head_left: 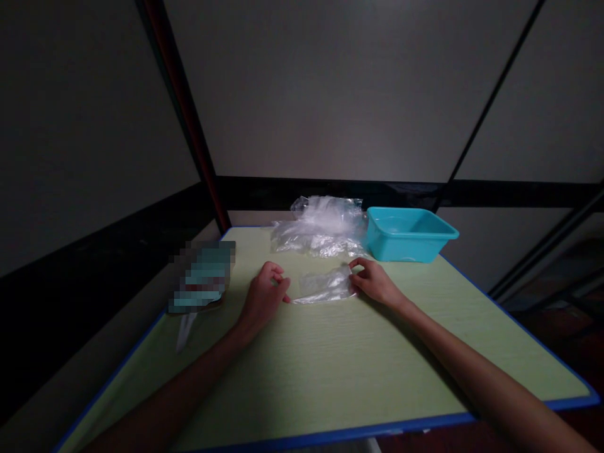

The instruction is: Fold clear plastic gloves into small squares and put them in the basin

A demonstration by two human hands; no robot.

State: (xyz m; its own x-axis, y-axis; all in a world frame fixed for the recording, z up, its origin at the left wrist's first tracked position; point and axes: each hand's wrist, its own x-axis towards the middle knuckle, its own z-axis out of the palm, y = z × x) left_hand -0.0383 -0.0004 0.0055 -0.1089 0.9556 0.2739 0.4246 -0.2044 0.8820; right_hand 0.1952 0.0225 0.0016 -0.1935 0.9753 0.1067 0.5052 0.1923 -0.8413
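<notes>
A clear plastic bag (325, 286) lies low over the table between my two hands, its lower edge drawn out into a point on the left. My right hand (376, 283) pinches the bag's right end between thumb and fingers. At the left point, my left hand (265, 294) is closed with curled fingers, and a low fingertip meets the bag's corner. The exact grip there is partly hidden. Just beyond the hands sits a loose heap of clear plastic bags (325, 223), crinkled and shiny.
A turquoise plastic basin (410, 242) stands at the back right, beside the heap. On the left edge lies a blurred-out greenish item (202, 277), with a pale strip (185, 331) below it. The light-green table (302, 377) has a blue edge; panelled walls close it in behind and left.
</notes>
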